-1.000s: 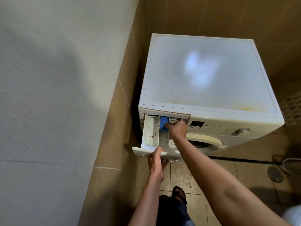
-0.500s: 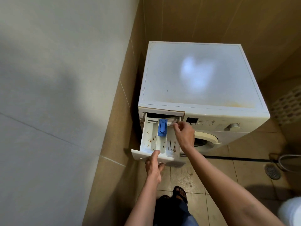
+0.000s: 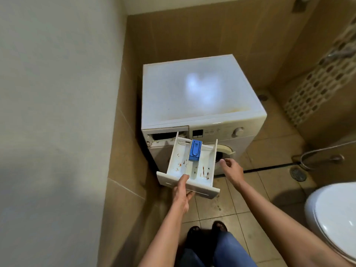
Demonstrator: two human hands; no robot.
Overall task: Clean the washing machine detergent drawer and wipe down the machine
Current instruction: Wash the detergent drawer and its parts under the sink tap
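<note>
Tiled wall (image 3: 123,151) hems the drawer (image 3: 175,162) on the left; open floor (image 3: 269,182) lies right, before the toilet (image 3: 335,214).

fingers of the left hand (image 3: 180,197) seem mostly hidden under the detergent drawer (image 3: 178,160) front; toilet (image 3: 333,218) cut off lower right.

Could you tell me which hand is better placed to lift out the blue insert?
Probably the right hand: it is free and open beside the drawer, near the blue insert, while the left hand holds the drawer's front.
</note>
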